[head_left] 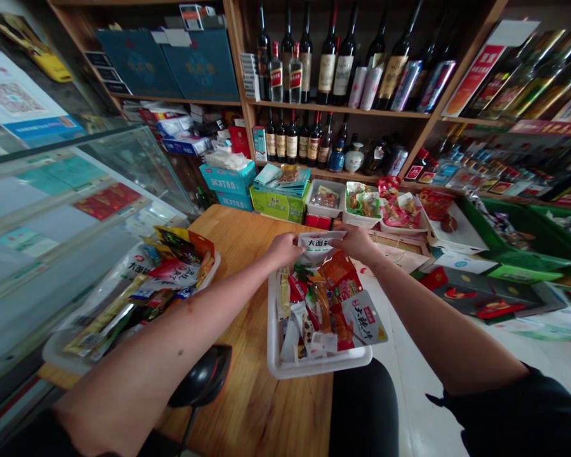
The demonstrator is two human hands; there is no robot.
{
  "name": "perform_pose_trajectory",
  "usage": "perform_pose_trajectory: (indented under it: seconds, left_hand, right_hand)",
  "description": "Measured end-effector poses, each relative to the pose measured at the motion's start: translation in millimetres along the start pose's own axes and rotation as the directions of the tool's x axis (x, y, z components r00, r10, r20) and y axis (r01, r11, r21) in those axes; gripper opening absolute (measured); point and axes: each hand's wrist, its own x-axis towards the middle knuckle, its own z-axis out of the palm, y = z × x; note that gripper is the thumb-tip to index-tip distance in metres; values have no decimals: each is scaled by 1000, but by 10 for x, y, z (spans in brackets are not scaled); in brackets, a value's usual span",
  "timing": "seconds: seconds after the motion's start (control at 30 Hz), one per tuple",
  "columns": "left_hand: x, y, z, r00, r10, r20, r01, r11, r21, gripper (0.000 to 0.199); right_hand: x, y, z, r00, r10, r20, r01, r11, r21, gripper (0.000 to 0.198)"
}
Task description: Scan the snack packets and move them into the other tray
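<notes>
A white snack packet [316, 244] with dark lettering is held by its two upper corners, at the far end of a white plastic tray [272, 365]. My left hand [285, 249] closes on the packet's left corner, and my right hand [356, 242] pinches the right one. Mixed snack packets fill the tray. Among them, a red and grey packet [359, 320] leans over the near right rim, and an orange-red packet [341, 276] stands behind it. The packet's lower part is hidden among the others.
Left on the wooden table [247, 393] sits another snack-filled tray [209, 279], near a black object [202, 374]. A glass display case [137, 152] borders the left side. Behind are bottle shelves [333, 108], boxes and small snack trays; green crates [528, 235] stand at right.
</notes>
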Motion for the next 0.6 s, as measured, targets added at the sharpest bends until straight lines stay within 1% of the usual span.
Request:
perform_pose_trajectory:
  seconds: [0.07,0.13,0.2,0.27,0.33,0.4,0.43,0.53,0.6]
  left_hand:
    - [-53,26,-65,1000,-1,9,1,1000,-1,32]
    - [-137,41,-147,1000,-4,13,4,1000,3,35]
    - [-251,52,-259,1000,-4,-4,4,1000,-5,41]
    - [-400,70,-410,1000,1,-28,-2,999,-33,46]
    - [-595,97,-602,999,24,-45,-27,997,-72,44]
    - [-844,126,-823,996,64,-59,-71,991,-117,39]
    - [-990,139,-939,994,81,-68,-90,986,-142,37]
    - [-1509,159,-1274,990,91,-110,-114,969,-220,37]
    - [-1910,151,-1472,986,72,-152,-112,955,-274,40]
  right_hand:
    - [-44,-8,-48,1000,6,12,-6,999,31,45]
    - [-124,-34,-117,1000,-16,25,14,998,57,49]
    - [-232,-86,-201,999,-33,4,33,998,54,52]
    - [-366,-172,-289,997,-13,-78,16,999,30,55]
    - [-537,-303,-369,977,31,-211,-26,999,23,53]
    - [-758,-481,-426,936,64,-346,-47,997,59,46]
    - [-890,-582,-441,917,74,-392,-43,995,88,43]
    - [-1352,-884,-409,879,116,-463,-17,977,212,41]
    - [-1696,-1043,-310,846,130,-516,19,961,274,42]
